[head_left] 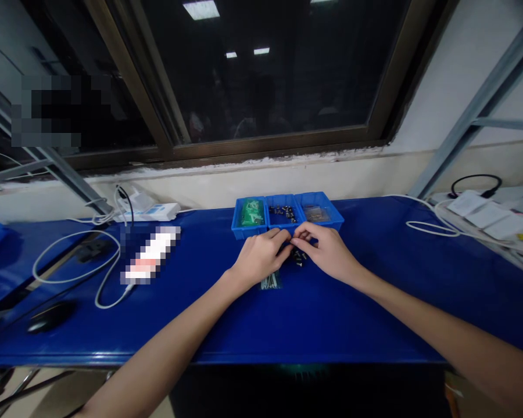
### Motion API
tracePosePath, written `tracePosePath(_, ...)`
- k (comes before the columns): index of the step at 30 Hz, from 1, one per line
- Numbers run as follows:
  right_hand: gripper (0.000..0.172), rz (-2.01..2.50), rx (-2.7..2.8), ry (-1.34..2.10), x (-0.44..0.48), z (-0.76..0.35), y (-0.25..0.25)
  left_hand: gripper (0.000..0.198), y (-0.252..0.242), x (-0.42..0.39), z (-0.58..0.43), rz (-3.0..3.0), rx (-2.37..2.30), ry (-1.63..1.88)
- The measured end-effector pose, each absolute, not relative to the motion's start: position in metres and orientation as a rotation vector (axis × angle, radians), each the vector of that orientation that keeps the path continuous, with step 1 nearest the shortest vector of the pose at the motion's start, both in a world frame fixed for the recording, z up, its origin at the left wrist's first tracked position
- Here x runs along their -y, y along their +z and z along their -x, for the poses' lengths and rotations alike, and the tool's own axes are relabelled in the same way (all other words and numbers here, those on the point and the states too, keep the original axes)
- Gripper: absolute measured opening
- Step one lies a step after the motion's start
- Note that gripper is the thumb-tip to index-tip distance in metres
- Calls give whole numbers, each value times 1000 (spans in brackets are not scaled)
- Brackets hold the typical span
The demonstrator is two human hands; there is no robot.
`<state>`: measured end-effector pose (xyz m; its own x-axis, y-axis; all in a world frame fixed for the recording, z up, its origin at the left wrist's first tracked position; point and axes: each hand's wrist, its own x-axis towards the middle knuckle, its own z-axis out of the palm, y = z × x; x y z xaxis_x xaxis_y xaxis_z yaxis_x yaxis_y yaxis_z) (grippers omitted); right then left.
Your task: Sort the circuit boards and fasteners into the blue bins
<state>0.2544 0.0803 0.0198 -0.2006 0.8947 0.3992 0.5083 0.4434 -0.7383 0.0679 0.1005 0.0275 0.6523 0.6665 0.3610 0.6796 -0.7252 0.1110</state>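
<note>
My left hand (261, 253) and my right hand (325, 247) meet fingertip to fingertip over the blue table, just in front of three joined blue bins. Both are pinched closed; whatever lies between their fingertips is too small to make out. Several small dark screws (299, 259) lie on the table beneath my right hand. A clear bag of long silvery pieces (270, 281) is partly under my left hand. The left bin (239, 232) holds a green-tinted bag, the middle bin (282, 219) loose dark screws, and the right bin (335, 217) a clear bag of small brownish parts.
On the left of the blue table (331, 325) are a blurred-out phone-like object (150, 255), a looping white cable (35, 267), a black mouse (51, 316) and a power strip (161, 212). White boxes (490, 215) and cables lie at the right. A window stands behind.
</note>
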Motion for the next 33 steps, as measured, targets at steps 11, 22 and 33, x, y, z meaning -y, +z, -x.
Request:
tracePosePath(11,13,1157,2005,406,-86,-257,12,23,25,-102,-68,2831,1149,-654)
tracePosePath(22,6,1187,1974,359,-79,-256,20,27,33,-95,-70,2876,1169,-687)
tracePosePath(33,6,1106,1945,328,-75,-254,18,21,37,-93,-69,2912,1177,-696)
